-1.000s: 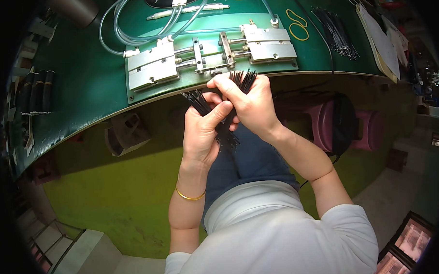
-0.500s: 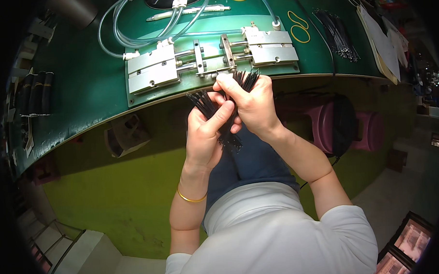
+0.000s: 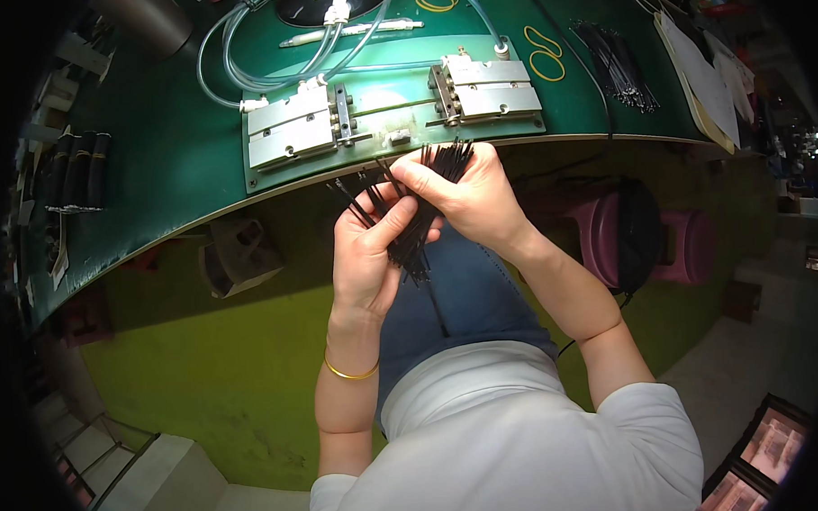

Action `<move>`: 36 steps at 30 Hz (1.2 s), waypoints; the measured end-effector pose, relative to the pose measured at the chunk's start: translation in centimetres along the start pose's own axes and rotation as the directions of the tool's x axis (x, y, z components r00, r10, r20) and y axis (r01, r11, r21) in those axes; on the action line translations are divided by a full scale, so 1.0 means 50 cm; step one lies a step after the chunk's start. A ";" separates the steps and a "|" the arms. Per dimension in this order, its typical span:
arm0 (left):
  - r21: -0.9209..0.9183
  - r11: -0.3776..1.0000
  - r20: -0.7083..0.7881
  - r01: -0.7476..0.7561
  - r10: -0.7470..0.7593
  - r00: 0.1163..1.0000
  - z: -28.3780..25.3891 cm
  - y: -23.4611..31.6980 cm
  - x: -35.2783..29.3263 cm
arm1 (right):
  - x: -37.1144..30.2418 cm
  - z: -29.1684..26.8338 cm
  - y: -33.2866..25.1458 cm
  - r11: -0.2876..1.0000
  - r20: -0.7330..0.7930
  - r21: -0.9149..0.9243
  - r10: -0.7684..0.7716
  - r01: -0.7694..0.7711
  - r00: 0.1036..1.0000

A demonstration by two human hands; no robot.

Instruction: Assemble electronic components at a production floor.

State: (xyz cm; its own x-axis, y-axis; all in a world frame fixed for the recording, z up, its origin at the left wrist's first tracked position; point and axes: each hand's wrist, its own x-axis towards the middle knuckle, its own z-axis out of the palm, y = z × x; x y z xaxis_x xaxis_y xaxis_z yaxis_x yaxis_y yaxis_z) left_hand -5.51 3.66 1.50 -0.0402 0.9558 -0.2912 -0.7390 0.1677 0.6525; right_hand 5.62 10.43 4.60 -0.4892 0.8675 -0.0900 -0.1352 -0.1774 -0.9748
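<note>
Close to the bench's front edge, both my hands grip thin black wires (image 3: 411, 248). My left hand (image 3: 358, 254) is closed, its thumb pressing several wires that fan out at the top. In my right hand (image 3: 481, 199) a thicker bunch sticks up past the thumb and fingers, its lower ends passing down between the hands. One wire end hangs lower, over my lap. Just beyond my hands is a clamping fixture with a left silver cylinder block (image 3: 289, 129) and a right one (image 3: 493, 89); their dark jaws stand apart.
Clear air hoses (image 3: 231, 59) loop behind the fixture, near a white pen (image 3: 352, 32). Yellow rubber bands (image 3: 546, 54) and another bunch of black wires (image 3: 614, 66) lie to the right. Black rolled bundles (image 3: 82, 172) are at the left; a purple stool (image 3: 597, 235) stands below.
The fixture's two jaws have drawn apart, back toward their blocks. My left hand has shifted slightly left, its wires more spread. One wire end now hangs lower.
</note>
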 end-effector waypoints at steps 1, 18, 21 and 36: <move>-0.020 1.000 0.000 -0.006 0.006 1.000 0.003 0.000 -0.002 | 0.000 0.000 -0.001 1.000 0.000 0.000 -0.001 0.001 1.000; -0.091 0.996 -0.034 -0.022 0.019 0.999 0.004 -0.014 0.009 | 0.006 0.013 0.003 0.999 -0.135 -0.011 0.039 -0.041 0.990; -0.129 0.991 -0.031 -0.020 0.016 0.999 0.008 -0.015 0.011 | 0.009 0.016 0.001 0.998 -0.153 -0.010 0.055 -0.057 0.987; -0.118 0.993 -0.002 -0.009 0.009 1.000 0.016 -0.013 0.017 | 0.020 0.010 -0.001 0.990 -0.187 0.001 0.138 -0.141 0.973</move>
State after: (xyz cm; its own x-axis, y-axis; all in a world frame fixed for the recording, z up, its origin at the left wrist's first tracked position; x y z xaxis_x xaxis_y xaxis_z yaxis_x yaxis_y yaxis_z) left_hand -4.53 4.55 1.41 -0.0483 0.9567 -0.2869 -0.8130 0.1292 0.5678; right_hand 4.72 11.10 4.64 -0.3332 0.9062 -0.2604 -0.0656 -0.2978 -0.9524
